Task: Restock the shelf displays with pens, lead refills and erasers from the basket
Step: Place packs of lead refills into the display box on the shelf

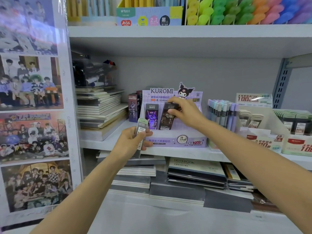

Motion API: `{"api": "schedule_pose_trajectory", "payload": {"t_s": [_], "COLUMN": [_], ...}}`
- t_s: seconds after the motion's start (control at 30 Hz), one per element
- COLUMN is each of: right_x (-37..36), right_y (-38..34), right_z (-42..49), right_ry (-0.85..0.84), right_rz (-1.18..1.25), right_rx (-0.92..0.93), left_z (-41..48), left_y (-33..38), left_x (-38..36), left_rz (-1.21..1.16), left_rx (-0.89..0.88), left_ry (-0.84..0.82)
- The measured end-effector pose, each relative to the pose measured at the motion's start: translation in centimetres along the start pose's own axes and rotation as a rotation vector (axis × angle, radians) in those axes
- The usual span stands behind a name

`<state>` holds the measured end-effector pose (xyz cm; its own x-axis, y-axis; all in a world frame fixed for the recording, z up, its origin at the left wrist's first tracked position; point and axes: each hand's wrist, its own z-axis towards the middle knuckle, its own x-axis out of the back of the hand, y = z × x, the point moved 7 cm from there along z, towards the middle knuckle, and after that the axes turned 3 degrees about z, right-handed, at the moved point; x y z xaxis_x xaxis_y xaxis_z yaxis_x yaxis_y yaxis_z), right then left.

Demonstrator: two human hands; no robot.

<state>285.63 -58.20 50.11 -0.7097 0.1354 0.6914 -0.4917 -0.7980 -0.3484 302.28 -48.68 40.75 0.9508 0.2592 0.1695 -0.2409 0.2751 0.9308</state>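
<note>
A purple Kuromi display box point(175, 141) of lead refills stands on the middle shelf. My right hand point(184, 112) grips the top of a dark brown lead refill case point(167, 119) standing tilted inside the box, beside a purple-black refill case point(151, 118). My left hand point(133, 142) holds a pale green and grey lead refill case point(141, 130) upright just left of the box's front. The basket is out of view.
Stacked notebooks point(101, 112) lie left of the box, and a dark box point(134, 107) stands behind it. To the right are pastel pens point(222, 112) and white-green refill displays point(263, 132). More notebooks point(194, 173) fill the shelf below. A poster panel point(33, 107) walls the left.
</note>
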Motion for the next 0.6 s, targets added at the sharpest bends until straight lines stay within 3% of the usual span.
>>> {"api": "schedule_pose_trajectory", "payload": {"t_s": [0.3,0.6], "right_x": [-1.0,-1.2], "right_y": [-0.1,0.9], "right_z": [1.1,0.9], "right_ry": [-0.120,0.058], "right_rz": [-0.017,-0.044], "right_rx": [0.002,0.052], "left_z": [0.1,0.1], "left_y": [0.0,-0.2], "left_x": [0.0,0.4], "left_rz": [0.021,0.000], "left_rx": [-0.012,-0.022], "left_ry": [-0.011,-0.043]}}
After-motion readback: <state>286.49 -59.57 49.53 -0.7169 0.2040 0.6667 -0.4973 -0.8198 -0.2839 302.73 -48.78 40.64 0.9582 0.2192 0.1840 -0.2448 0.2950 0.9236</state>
